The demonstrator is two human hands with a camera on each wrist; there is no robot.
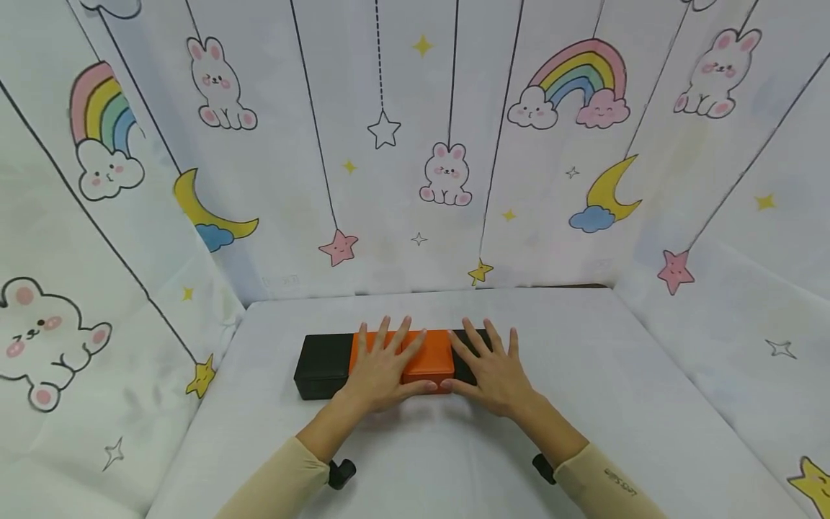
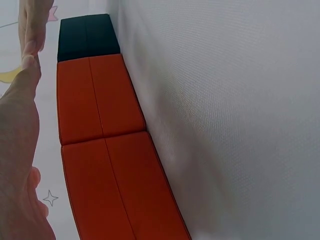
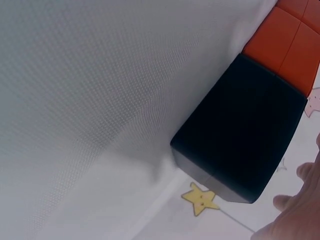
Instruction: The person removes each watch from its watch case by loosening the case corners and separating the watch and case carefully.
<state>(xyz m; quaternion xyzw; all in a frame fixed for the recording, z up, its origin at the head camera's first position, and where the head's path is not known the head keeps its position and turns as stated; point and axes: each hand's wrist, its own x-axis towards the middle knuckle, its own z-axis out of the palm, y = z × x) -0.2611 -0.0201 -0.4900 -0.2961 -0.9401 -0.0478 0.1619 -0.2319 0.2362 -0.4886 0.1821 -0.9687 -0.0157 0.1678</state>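
Four boxes are lined up end to end on a white cloth-covered table (image 1: 441, 468): a black box with a smooth skin (image 1: 323, 366) at the left end, a bright orange box with a thin seam (image 2: 117, 190), a second orange box of the same kind (image 1: 433, 359), and another black box (image 3: 240, 130) at the right end. The left hand (image 1: 379, 371) and the right hand (image 1: 496, 375) are held over the row, with the fingers of both spread apart and nothing gripped. The thumb tips are brought close together; whether they touch cannot be told. Much of the first orange box and the right-end black box is hidden by hands in the head view. In the right wrist view, the right hand is cut off by the edge.
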